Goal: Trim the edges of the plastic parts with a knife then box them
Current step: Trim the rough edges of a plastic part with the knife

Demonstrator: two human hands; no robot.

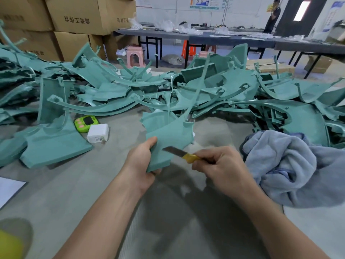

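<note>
head cam looking down: left hand (pixel 141 161) is wrapped round the near corner of a teal plastic part (pixel 168 135), thumb on top and fingers curled under the bottom edge, holding it up off the grey work surface (pixel 93 184). right hand (pixel 222 165) is clenched on the yellow handle of a knife (pixel 181 153), blade out and lying across the part's lower right edge, so i'd call this mid-trim on that edge. the part looks like a thin moulded shell with a long skinny rib sticking up from it. my guess is it's light and fairly stiff in the panel but springy at the rib, so grabbing the rib would let it wobble under the blade. taking hold of the flat panel close to the cut, like now, seems the way to go, just keep that thumb out of the blade's path, because it's near. the surface looks matte, so probably not too slippery. beyond the hands there's a big pile (pixel 205 90) of the same teal parts spread right across, all tangled together. a blue-grey towel (pixel 291 165) sits bunched on the right, and a green timer (pixel 86 123) and a white charger (pixel 98 133) lie to the left. cardboard boxes (pixel 78 17) are stacked at the back left, and i can't tell which one the finished parts go in.
</note>
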